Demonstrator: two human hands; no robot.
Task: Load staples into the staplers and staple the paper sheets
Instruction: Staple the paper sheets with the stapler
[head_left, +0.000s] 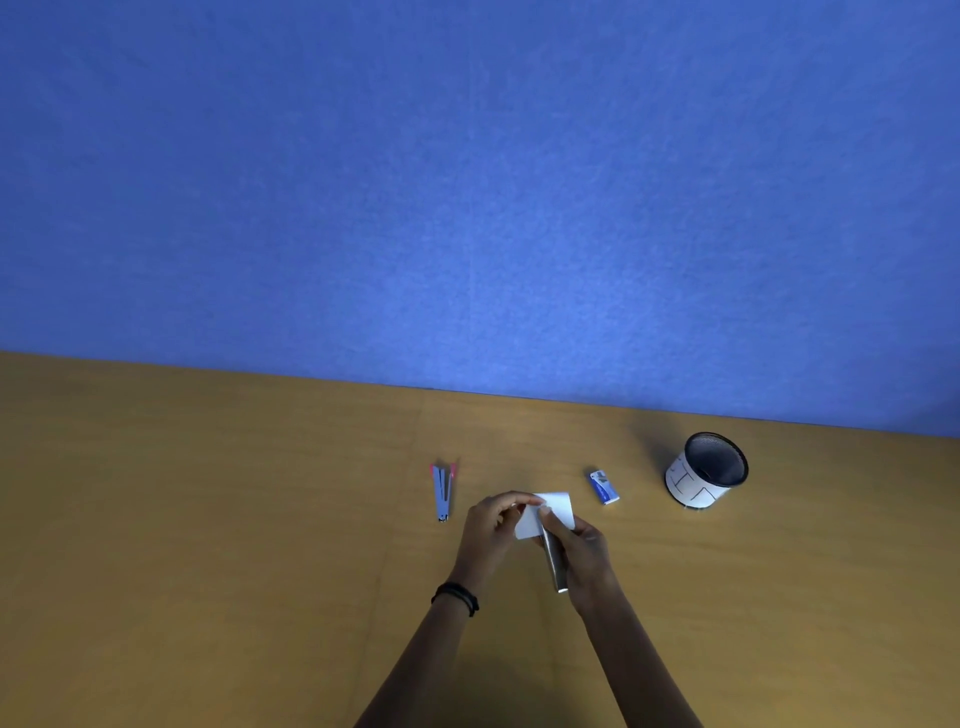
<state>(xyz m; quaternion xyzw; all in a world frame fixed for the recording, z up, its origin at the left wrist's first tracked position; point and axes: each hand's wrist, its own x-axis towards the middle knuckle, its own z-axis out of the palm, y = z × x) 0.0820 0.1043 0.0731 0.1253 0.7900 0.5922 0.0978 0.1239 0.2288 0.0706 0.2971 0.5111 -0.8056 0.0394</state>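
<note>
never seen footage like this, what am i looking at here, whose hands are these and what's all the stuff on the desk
There is no machine here. This is a single picture from a camera worn on a person's head, looking forward and down, so both arms reach in from the bottom edge. The left hand pinches a small white paper. The right hand grips a silver stapler, whose front end meets the paper. On the wooden table, a second stapler lies swung open to the left. To the right is a small blue and white box, probably staples. Further right stands a black mesh cup with a white label round it. Behind is a blue wall.
</note>
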